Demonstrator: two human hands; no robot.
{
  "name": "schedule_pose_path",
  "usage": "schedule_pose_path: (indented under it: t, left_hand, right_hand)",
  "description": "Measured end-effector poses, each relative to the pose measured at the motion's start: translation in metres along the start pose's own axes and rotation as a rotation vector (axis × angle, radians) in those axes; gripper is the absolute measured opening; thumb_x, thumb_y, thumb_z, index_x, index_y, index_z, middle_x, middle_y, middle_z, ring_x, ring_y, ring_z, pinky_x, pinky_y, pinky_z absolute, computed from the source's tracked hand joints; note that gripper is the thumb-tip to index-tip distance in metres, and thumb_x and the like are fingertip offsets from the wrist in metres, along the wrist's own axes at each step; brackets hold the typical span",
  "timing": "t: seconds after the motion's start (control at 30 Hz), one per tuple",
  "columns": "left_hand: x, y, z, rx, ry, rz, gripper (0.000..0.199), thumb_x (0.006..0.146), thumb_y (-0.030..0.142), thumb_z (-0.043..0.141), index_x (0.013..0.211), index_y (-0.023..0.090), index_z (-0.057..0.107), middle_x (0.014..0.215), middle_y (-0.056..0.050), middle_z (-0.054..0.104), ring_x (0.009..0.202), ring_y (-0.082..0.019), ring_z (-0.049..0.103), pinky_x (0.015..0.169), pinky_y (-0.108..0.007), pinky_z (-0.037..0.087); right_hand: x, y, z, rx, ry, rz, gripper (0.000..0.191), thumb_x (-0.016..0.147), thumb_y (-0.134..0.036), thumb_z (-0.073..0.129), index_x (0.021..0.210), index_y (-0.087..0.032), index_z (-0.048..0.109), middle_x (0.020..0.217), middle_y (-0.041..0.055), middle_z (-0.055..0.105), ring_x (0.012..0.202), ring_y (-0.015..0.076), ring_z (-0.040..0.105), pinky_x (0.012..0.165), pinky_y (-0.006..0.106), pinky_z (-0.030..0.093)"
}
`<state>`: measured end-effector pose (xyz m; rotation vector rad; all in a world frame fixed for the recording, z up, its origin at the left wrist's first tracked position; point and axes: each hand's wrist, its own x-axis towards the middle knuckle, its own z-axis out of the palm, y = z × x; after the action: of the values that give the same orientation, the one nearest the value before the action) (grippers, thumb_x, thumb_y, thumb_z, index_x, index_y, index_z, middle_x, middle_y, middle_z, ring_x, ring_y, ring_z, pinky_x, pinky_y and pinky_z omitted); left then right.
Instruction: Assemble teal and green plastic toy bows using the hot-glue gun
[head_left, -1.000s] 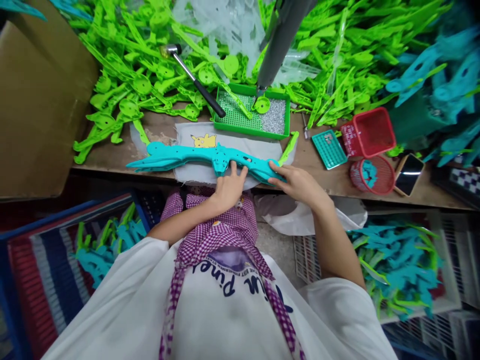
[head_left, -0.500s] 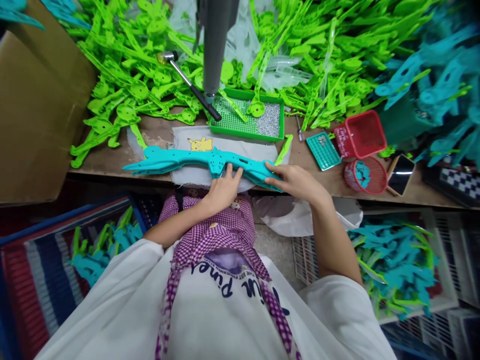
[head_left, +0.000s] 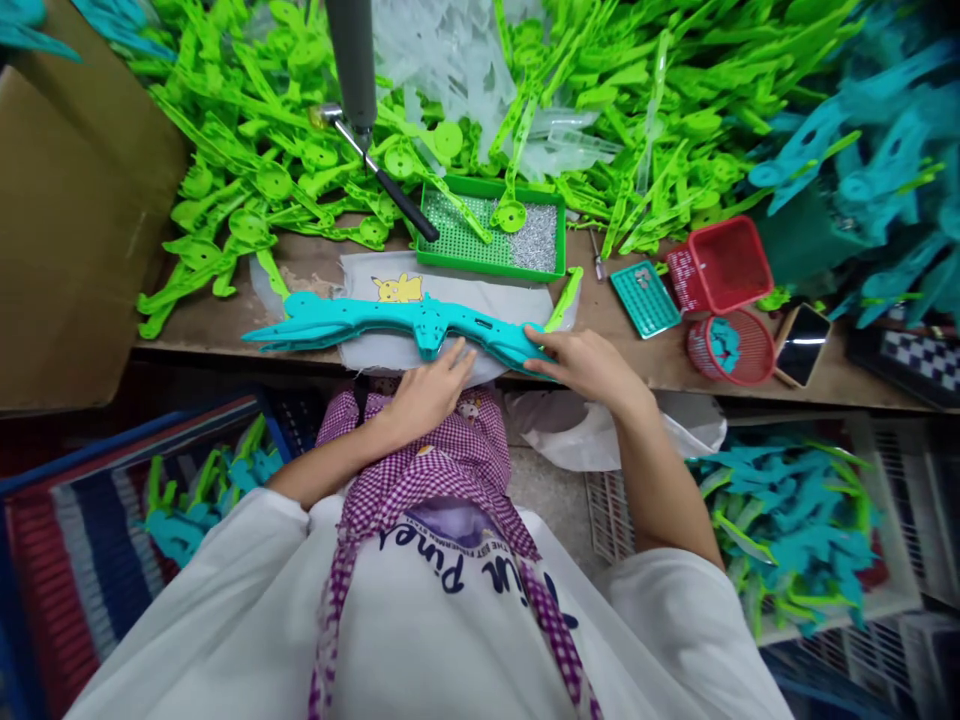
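Observation:
A long turquoise plastic bow-shaped piece (head_left: 390,313) lies across a pale cloth (head_left: 517,298) at the table's front edge. My right hand (head_left: 589,368) grips its right end between thumb and fingers. Just below the middle of the piece is my left hand (head_left: 431,392), fingers extended and nothing held in it. Over the green tray, to its left, hangs a grey powered driver (head_left: 351,60), its tip near a hammer (head_left: 386,185).
Behind the cloth sits a green tray (head_left: 491,267) of small metal pieces. Lime parts (head_left: 274,180) pile up beyond. To the right are a teal tray (head_left: 646,300), red baskets (head_left: 729,268) and a phone (head_left: 802,345). A cardboard box (head_left: 75,230) stands left.
My left hand has drawn back slightly down and left from the turquoise piece. The grey driver has shifted left and up. My right hand keeps its grip.

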<state>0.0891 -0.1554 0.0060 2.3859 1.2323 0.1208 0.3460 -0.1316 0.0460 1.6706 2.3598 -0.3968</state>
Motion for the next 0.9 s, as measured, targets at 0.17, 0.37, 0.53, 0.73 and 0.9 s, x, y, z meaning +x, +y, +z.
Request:
schedule_pose_path:
  t: [0.17, 0.37, 0.53, 0.73, 0.9]
  left_hand:
    - [0.004, -0.051, -0.04, 0.047, 0.2, 0.123, 0.047, 0.102, 0.033, 0.049, 0.145, 0.017, 0.051, 0.155, -0.017, 0.048, 0.137, -0.033, 0.05, 0.113, -0.053, 0.042]
    - [0.027, -0.116, -0.067, 0.094, -0.035, 0.023, 0.053, 0.093, 0.033, 0.062, 0.142, 0.014, 0.055, 0.143, -0.017, 0.058, 0.13, -0.034, 0.056, 0.109, -0.047, 0.044]
    - [0.028, -0.134, -0.061, 0.029, -0.083, 0.009, 0.045, 0.09, 0.032, 0.065, 0.133, 0.015, 0.063, 0.132, -0.014, 0.067, 0.121, -0.03, 0.062, 0.105, -0.043, 0.046]
    - [0.045, -0.14, -0.058, -0.063, -0.124, 0.044, 0.044, 0.08, 0.029, 0.075, 0.121, 0.015, 0.064, 0.126, -0.013, 0.069, 0.118, -0.028, 0.062, 0.103, -0.041, 0.047]
    - [0.062, -0.143, -0.062, -0.093, -0.159, 0.078, 0.042, 0.08, 0.038, 0.076, 0.114, 0.015, 0.065, 0.117, -0.012, 0.071, 0.109, -0.028, 0.064, 0.096, -0.04, 0.049]
  right_hand:
    - [-0.002, -0.003, 0.012, 0.002, 0.046, 0.05, 0.06, 0.095, -0.046, 0.058, 0.149, -0.022, 0.049, 0.11, 0.0124, 0.078, 0.1, 0.0319, 0.071, 0.077, 0.036, 0.045]
    - [-0.02, -0.009, 0.031, 0.011, 0.162, 0.114, 0.054, 0.097, -0.044, 0.054, 0.146, -0.023, 0.052, 0.123, 0.0164, 0.069, 0.106, 0.0328, 0.066, 0.078, 0.039, 0.047]
    - [-0.007, -0.064, 0.04, 0.093, 0.368, 0.019, 0.048, 0.101, -0.043, 0.044, 0.146, -0.027, 0.053, 0.148, 0.0125, 0.057, 0.135, 0.0322, 0.053, 0.104, 0.05, 0.044]
    - [0.044, -0.104, 0.066, 0.281, 0.358, -0.221, 0.048, 0.102, -0.032, 0.044, 0.15, -0.032, 0.046, 0.151, 0.0016, 0.054, 0.143, 0.0225, 0.049, 0.119, 0.052, 0.039]
    - [0.053, -0.099, 0.07, 0.304, 0.352, -0.168, 0.046, 0.102, -0.029, 0.044, 0.147, -0.034, 0.05, 0.151, 0.0002, 0.052, 0.145, 0.022, 0.047, 0.122, 0.055, 0.035]
